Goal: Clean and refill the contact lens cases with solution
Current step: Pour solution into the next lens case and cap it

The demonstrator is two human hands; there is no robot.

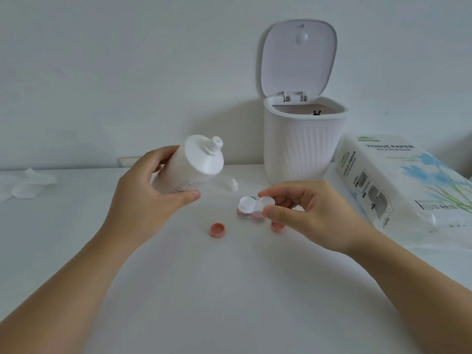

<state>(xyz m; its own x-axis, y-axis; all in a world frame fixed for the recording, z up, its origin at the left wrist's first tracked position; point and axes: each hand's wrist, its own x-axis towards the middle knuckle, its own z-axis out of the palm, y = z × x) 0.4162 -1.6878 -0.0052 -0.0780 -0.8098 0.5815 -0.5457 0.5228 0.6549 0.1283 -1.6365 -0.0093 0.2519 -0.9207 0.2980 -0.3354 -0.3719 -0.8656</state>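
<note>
My left hand [150, 190] grips a white solution bottle [194, 164], tilted with its uncapped nozzle pointing up and right. My right hand [304, 210] pinches a white contact lens case [251, 203] by its right well and holds it just above another, pinkish case [249, 215] lying on the table. One pink cap [217, 230] lies open side up in front of the bottle. A second pink cap [277, 227] peeks out under my right fingers. The bottle's white cap [231, 185] lies behind the cases.
A white ribbed bin [304, 141] with its lid [298, 57] raised stands at the back. A pack of tissue paper [398, 185] lies to the right. A crumpled tissue [25, 185] sits at the far left of the white table [229, 290].
</note>
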